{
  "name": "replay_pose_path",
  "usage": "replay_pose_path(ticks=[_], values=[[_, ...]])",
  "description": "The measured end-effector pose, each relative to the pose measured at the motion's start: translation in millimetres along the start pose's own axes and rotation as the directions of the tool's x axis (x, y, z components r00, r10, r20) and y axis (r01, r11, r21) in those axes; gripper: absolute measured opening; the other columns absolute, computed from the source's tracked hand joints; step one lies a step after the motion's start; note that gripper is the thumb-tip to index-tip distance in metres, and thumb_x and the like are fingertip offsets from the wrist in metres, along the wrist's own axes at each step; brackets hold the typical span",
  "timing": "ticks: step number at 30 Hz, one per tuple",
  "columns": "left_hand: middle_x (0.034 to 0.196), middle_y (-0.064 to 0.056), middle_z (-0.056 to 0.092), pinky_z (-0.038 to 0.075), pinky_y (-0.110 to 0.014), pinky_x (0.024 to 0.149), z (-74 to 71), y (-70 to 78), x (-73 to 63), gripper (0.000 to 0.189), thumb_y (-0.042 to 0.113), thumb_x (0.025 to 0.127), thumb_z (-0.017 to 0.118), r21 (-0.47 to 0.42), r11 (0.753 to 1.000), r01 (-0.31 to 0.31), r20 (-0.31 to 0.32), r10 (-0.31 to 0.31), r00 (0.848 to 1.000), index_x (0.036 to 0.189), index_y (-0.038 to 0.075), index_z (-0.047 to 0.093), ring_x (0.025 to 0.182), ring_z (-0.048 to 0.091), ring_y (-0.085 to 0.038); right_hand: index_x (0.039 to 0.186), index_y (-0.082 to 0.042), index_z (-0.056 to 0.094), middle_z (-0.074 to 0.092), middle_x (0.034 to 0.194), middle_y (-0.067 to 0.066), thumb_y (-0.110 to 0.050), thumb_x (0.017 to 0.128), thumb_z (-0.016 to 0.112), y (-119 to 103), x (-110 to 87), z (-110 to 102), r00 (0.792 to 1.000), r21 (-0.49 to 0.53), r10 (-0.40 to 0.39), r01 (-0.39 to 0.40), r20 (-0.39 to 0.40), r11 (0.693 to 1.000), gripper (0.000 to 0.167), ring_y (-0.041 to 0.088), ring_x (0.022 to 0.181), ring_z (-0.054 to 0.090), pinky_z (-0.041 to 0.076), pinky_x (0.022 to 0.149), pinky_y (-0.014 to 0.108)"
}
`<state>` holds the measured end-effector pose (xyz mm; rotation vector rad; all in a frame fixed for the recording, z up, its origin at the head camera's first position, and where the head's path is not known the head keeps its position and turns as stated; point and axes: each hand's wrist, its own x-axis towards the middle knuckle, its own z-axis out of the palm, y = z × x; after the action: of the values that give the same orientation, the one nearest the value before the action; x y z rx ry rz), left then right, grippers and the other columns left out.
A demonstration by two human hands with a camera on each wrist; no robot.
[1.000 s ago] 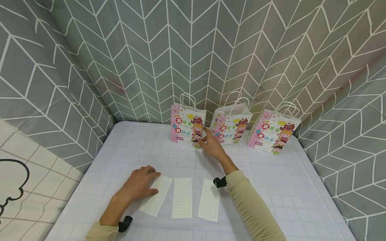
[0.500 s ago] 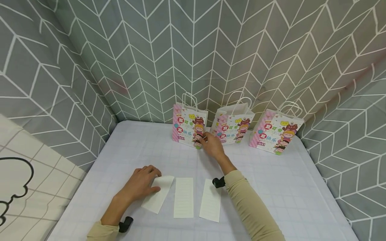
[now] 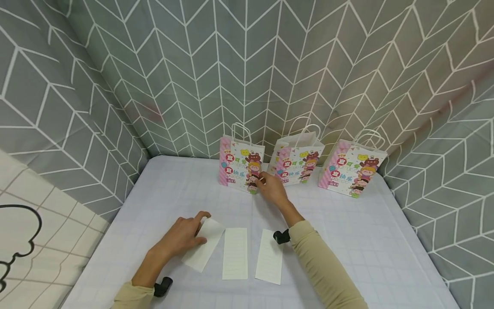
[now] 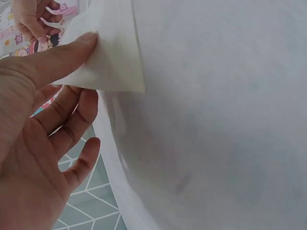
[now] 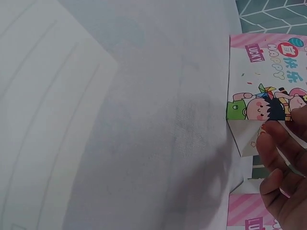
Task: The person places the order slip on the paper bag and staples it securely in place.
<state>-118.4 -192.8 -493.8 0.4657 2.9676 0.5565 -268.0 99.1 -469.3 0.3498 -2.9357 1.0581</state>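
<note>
My left hand (image 3: pixel 180 237) pinches the leftmost white paper slip (image 3: pixel 203 249) between thumb and fingers. Its far end is lifted off the table; in the left wrist view the thumb lies across the face of the slip (image 4: pixel 117 57). My right hand (image 3: pixel 273 189) grips the lower right edge of the left paper gift bag (image 3: pixel 236 165), which is printed with pink stripes and cartoon figures and has white handles. In the right wrist view the fingers curl at the side of that bag (image 5: pixel 244 79). Two more slips, a middle one (image 3: pixel 235 253) and a right one (image 3: pixel 268 262), lie flat with faint ruled lines.
A middle gift bag (image 3: pixel 299 165) stands with its top spread, close beside my right hand. Another gift bag (image 3: pixel 349 169) leans at the back right. A patterned grey curtain (image 3: pixel 247 77) rises behind the white-covered table (image 3: pixel 347 240).
The left thumb and fingers have closed on the left slip and raised its far end. My right fingers have drawn in on the left bag's edge, and the bag has shifted slightly.
</note>
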Motion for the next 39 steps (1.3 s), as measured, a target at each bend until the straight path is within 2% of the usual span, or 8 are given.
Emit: replay_pose_path(ticks=[5,11,14,16,20,27,33,39], values=[[0.074,0.014,0.052,0.042,-0.034,0.077,0.1,1.2,4.2,0.080,0.026,0.079,0.087,-0.019,0.999,-0.046,-0.056,0.045,0.997,0.146,0.017,0.046,0.062,0.044,-0.003,0.119,-0.011,0.068,0.073,0.103,0.007,-0.032,0.102,0.059,-0.2,-5.0,2.5,1.000,0.005,0.015,-0.015,0.009,1.000,0.028,0.022,0.088,0.066,0.051,0.076,0.039],[0.077,0.013,0.053,0.042,-0.025,0.064,-4.0,4.4,11.9,0.073,0.023,0.080,0.086,-0.109,0.994,-0.020,-0.076,0.011,0.997,0.143,0.017,0.049,0.064,0.046,-0.005,0.117,-0.010,0.068,0.073,0.102,0.008,-0.029,0.101,0.060,-2.5,-9.7,-1.8,1.000,-0.003,-0.001,0.001,0.032,1.000,0.026,0.021,0.085,0.065,0.051,0.073,0.038],[0.079,0.011,0.055,0.042,-0.024,0.063,-6.5,3.7,13.9,0.059,0.024,0.083,0.084,-0.153,0.988,-0.012,-0.078,0.000,0.997,0.133,0.014,0.055,0.066,0.047,-0.006,0.114,-0.010,0.069,0.073,0.101,0.008,-0.027,0.101,0.061,-2.6,-10.9,-4.4,0.999,-0.010,-0.020,0.020,0.046,1.000,0.023,0.021,0.085,0.066,0.051,0.073,0.037],[0.079,0.011,0.057,0.043,-0.025,0.063,-8.3,2.5,14.6,0.043,0.026,0.085,0.082,-0.173,0.985,-0.022,-0.085,0.008,0.996,0.119,0.012,0.060,0.067,0.048,-0.007,0.113,-0.010,0.069,0.073,0.102,0.008,-0.027,0.100,0.061,-2.6,-11.7,-5.7,0.998,-0.015,-0.025,0.026,0.051,1.000,0.022,0.021,0.086,0.067,0.052,0.074,0.036],[0.078,0.010,0.060,0.042,-0.026,0.063,-11.2,0.5,15.2,0.024,0.030,0.089,0.078,-0.228,0.973,-0.038,-0.105,0.014,0.994,0.102,0.016,0.064,0.070,0.050,-0.009,0.113,-0.010,0.070,0.073,0.102,0.008,-0.027,0.100,0.062,-3.5,-14.3,-7.7,0.998,-0.021,-0.027,0.028,0.053,0.999,0.023,0.022,0.089,0.067,0.052,0.076,0.037],[0.081,0.011,0.063,0.045,-0.029,0.065,-12.6,0.8,14.5,0.026,0.029,0.091,0.075,-0.344,0.939,-0.007,-0.107,-0.032,0.994,0.114,0.017,0.070,0.075,0.054,-0.012,0.114,-0.008,0.069,0.073,0.104,0.011,-0.029,0.100,0.064,-2.7,-21.5,-9.0,0.997,-0.009,-0.031,0.032,0.074,0.999,0.026,0.025,0.092,0.067,0.052,0.080,0.041],[0.083,0.011,0.064,0.046,-0.031,0.070,-12.7,1.4,17.6,0.024,0.029,0.092,0.075,-0.351,0.936,-0.020,-0.141,-0.032,0.990,0.112,0.016,0.070,0.077,0.054,-0.011,0.108,-0.010,0.071,0.073,0.103,0.008,-0.027,0.098,0.066,1.2,-24.7,-11.6,0.997,0.026,-0.048,0.046,0.064,0.999,0.021,0.025,0.092,0.067,0.052,0.081,0.042],[0.083,0.011,0.064,0.046,-0.034,0.072,-13.2,3.1,22.0,0.024,0.030,0.092,0.075,-0.364,0.931,-0.018,-0.146,-0.038,0.989,0.111,0.016,0.070,0.078,0.055,-0.012,0.104,-0.010,0.072,0.073,0.103,0.006,-0.027,0.098,0.066,5.9,-23.7,-13.0,0.995,0.044,-0.062,0.058,0.077,0.997,0.018,0.022,0.090,0.068,0.054,0.079,0.038]])
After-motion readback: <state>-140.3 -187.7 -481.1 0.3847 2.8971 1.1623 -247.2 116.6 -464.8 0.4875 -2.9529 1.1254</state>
